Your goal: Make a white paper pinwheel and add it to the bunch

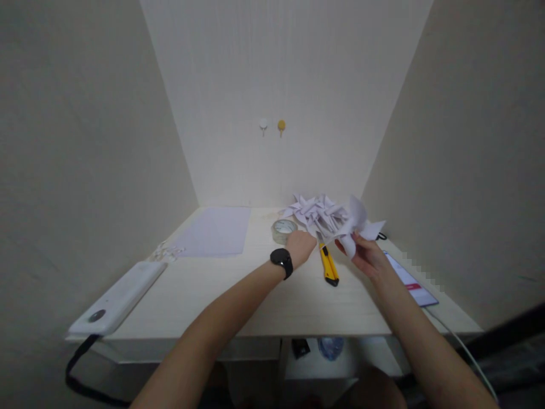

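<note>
A white paper pinwheel (357, 212) sits pinched in a person's right hand (369, 257), beyond and right of the yellow cutter (328, 266), its narrow end slanting toward the curled left hand (301, 246), left of the cutter; whether that one grips anything is unclear.

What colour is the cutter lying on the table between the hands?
Yellow with black parts; the cutter shows best in the head view.

Prob. a home/office nook w/ pale desk (306, 312), close walls (85, 142), hooks (281, 125).
</note>
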Motion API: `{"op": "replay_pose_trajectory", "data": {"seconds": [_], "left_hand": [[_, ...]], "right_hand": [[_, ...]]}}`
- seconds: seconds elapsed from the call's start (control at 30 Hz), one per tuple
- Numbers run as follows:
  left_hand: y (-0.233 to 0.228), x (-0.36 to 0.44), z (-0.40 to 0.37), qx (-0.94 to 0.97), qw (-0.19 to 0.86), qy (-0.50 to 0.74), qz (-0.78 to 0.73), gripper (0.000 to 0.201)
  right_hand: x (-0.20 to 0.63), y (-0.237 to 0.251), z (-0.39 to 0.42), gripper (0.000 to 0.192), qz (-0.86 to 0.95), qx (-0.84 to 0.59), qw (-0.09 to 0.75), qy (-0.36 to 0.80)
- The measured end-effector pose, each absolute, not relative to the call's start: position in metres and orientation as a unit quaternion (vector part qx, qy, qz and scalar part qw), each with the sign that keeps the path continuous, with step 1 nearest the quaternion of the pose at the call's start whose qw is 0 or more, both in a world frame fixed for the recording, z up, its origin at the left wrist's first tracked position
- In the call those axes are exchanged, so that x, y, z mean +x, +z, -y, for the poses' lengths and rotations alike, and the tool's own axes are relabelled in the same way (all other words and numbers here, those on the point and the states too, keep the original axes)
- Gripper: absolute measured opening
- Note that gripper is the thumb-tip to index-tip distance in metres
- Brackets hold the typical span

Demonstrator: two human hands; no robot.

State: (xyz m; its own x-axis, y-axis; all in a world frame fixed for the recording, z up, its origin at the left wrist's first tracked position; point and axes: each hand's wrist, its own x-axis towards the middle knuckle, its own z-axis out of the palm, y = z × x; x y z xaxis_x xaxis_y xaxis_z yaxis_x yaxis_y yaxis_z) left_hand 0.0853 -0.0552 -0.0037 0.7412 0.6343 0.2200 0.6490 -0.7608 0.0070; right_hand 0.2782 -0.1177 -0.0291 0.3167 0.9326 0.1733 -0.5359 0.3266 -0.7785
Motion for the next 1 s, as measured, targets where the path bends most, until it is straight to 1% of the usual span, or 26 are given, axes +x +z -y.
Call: {"op": "replay_pose_trajectory", "data": {"seconds": [0.1,0.2,0.33,0.4,0.43,0.5,0.57,0.6,0.63,0.7,0.77,0.83,1.0], "left_hand": [[-0.003,0.104,0.05,-0.929,0.037,-0.098,0.354,0.022],[-0.003,0.11,0.045,-0.924,0.04,-0.107,0.366,0.026],[0.002,0.101,0.041,-0.915,0.044,-0.137,0.378,0.029],[0.007,0.091,0.04,-0.906,0.013,-0.175,0.384,0.027],[0.008,0.085,0.04,-0.9,-0.052,-0.214,0.377,0.024],[0.01,0.072,0.042,-0.856,-0.237,-0.3,0.349,0.022],[0.01,0.057,0.048,-0.769,-0.43,-0.35,0.319,0.024],[0.009,0.05,0.051,-0.724,-0.508,-0.356,0.301,0.028],[0.008,0.044,0.055,-0.685,-0.565,-0.363,0.284,0.034],[0.007,0.033,0.064,-0.633,-0.625,-0.374,0.261,0.042],[0.007,0.026,0.071,-0.61,-0.64,-0.394,0.251,0.044],[0.008,0.023,0.077,-0.611,-0.628,-0.413,0.248,0.042],[0.004,0.023,0.085,-0.66,-0.563,-0.436,0.239,0.032]], "right_hand": [[0.274,-0.035,0.117,0.03,0.325,-0.31,0.737,0.504],[0.271,-0.035,0.116,0.027,0.338,-0.301,0.737,0.502],[0.272,-0.033,0.118,0.026,0.337,-0.303,0.743,0.493],[0.271,-0.032,0.12,0.028,0.338,-0.305,0.743,0.49],[0.27,-0.031,0.121,0.03,0.343,-0.305,0.741,0.49],[0.264,-0.03,0.122,0.035,0.363,-0.304,0.729,0.495],[0.256,-0.028,0.122,0.038,0.392,-0.299,0.71,0.503],[0.252,-0.027,0.122,0.038,0.408,-0.296,0.699,0.506],[0.248,-0.025,0.121,0.038,0.425,-0.294,0.688,0.51],[0.24,-0.021,0.117,0.037,0.46,-0.296,0.656,0.52],[0.235,-0.017,0.112,0.037,0.5,-0.301,0.614,0.532],[0.231,-0.013,0.107,0.04,0.535,-0.302,0.579,0.537],[0.227,-0.013,0.105,0.047,0.567,-0.297,0.569,0.516]]}}
